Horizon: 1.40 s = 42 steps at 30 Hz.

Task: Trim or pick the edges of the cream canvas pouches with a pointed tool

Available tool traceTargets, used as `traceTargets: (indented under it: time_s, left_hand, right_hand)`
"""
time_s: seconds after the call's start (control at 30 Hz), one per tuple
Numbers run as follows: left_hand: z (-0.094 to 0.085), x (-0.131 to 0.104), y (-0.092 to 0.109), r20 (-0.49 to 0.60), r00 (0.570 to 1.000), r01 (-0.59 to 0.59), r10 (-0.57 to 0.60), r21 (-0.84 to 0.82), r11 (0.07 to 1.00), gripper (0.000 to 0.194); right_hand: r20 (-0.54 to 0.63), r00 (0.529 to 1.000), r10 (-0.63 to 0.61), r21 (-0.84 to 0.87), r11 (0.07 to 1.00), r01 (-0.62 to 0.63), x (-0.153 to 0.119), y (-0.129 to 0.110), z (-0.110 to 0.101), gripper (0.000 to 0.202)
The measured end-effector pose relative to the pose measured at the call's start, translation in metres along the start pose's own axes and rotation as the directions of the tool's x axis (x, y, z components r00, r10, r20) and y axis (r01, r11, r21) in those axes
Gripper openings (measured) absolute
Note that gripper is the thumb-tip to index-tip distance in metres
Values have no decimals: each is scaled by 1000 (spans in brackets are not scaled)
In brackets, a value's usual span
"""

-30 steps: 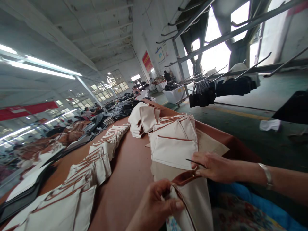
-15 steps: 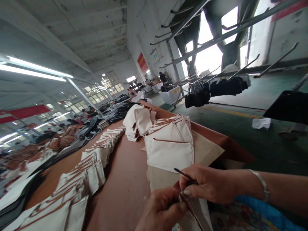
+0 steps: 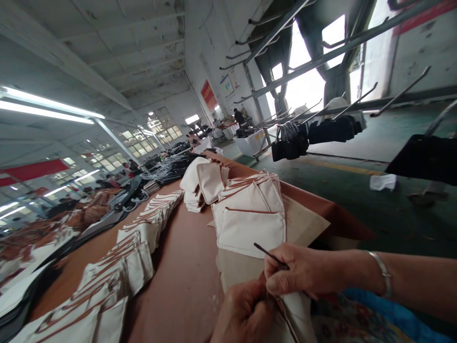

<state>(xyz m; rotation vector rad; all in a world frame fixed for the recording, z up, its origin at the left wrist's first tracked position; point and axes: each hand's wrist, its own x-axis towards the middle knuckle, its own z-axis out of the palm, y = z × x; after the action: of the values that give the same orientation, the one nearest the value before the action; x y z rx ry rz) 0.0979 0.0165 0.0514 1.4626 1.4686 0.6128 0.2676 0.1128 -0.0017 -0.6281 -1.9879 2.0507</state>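
Note:
At the lower right, my right hand (image 3: 300, 270) is closed round a thin dark tool (image 3: 268, 253) whose tip points up and left. Just beside it, my left hand (image 3: 244, 312) pinches the brown edge of a white fabric piece (image 3: 296, 312). The fingers of both hands meet at that edge, and the exact spot between them is hidden. Beyond my hands lies a stack of white pieces with brown edging (image 3: 250, 228), on a beige sheet (image 3: 232, 267).
A long row of overlapping white pieces (image 3: 137, 255) runs along the brown tabletop (image 3: 178, 295). Another white stack (image 3: 210, 183) lies farther back, near dark bags (image 3: 171, 166). A metal rack (image 3: 307, 64) with black bags (image 3: 291, 143) stands at the right. People are visible far off.
My right hand has shifted slightly, and the tool's tip sits a little higher and farther left. The whole view has moved slightly. Both hands keep their hold.

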Motion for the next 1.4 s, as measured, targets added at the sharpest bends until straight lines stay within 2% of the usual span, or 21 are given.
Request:
traceTargets:
  time_s: [0.1, 0.17, 0.23, 0.37, 0.43, 0.5, 0.57, 0.7, 0.8, 0.87, 0.93, 0.97, 1.03, 1.1, 1.17, 1.27, 1.4]
  left_hand:
    - [1, 2, -4, -26, 999, -44, 44, 13, 999, 18]
    - [2, 3, -6, -35, 998, -47, 47, 7, 999, 19]
    - [4, 3, -7, -57, 997, -45, 45, 4, 999, 20]
    - [6, 3, -17, -87, 994, -63, 65, 27, 998, 25]
    - [7, 5, -26, -140, 985, -92, 101, 73, 993, 28]
    - [8, 6, -37, -231, 959, -135, 166, 143, 980, 26]
    - [10, 7, -49, -309, 911, -203, 274, 243, 949, 19]
    - [13, 9, -69, -334, 792, -315, 511, 492, 811, 16]
    - [16, 9, -78, -301, 740, -305, 601, 647, 699, 20]
    - [19, 8, -81, -282, 727, -252, 627, 739, 625, 22]
    - [21, 7, -78, -296, 727, -197, 620, 775, 601, 23]
    - [22, 6, -76, -315, 732, -188, 603, 758, 624, 23]
    - [21, 6, -68, -364, 770, -197, 525, 646, 737, 23]
    - [17, 6, -60, -377, 842, -209, 387, 432, 877, 24]
    - [12, 6, -53, -337, 915, -181, 222, 150, 972, 30]
    - [7, 5, -48, -215, 976, -89, 39, -231, 969, 44]
    - [7, 3, -50, -135, 990, -12, -48, -410, 912, 49]
  right_hand:
    - [-84, 994, -72, -112, 992, 62, -2, -10, 7, 25]
    - [-140, 987, -84, -164, 985, 60, -2, -14, 12, 14]
    - [-186, 979, -88, -201, 978, 50, -1, -13, 16, 13]
    - [-233, 960, -157, -191, 975, 113, -2, -6, 17, 17]
    - [-238, 956, -172, -176, 976, 131, -3, -5, 15, 16]
    - [-235, 963, -133, -149, 984, 99, -4, -6, 12, 15]
    - [-226, 971, -76, -105, 993, 53, -4, -8, 10, 14]
    - [-237, 971, -9, -54, 999, -3, -3, -11, 10, 15]
    - [-239, 970, 42, -33, 998, -52, -2, -10, 12, 18]
    - [-234, 969, 83, -19, 996, -90, -1, -7, 14, 21]
    - [-238, 969, 71, -19, 997, -78, 0, -2, 15, 21]
    - [-246, 968, 45, -27, 998, -53, 0, 0, 16, 19]
    - [-272, 962, -22, -51, 999, 9, -1, 4, 18, 14]
    - [-273, 961, -52, -59, 998, 37, -2, 6, 18, 14]
    - [-253, 965, -65, -61, 997, 52, -5, 4, 19, 16]
    - [-263, 961, -79, -81, 995, 60, -9, -2, 20, 16]
    - [-308, 946, -99, -100, 992, 71, -13, -5, 24, 12]
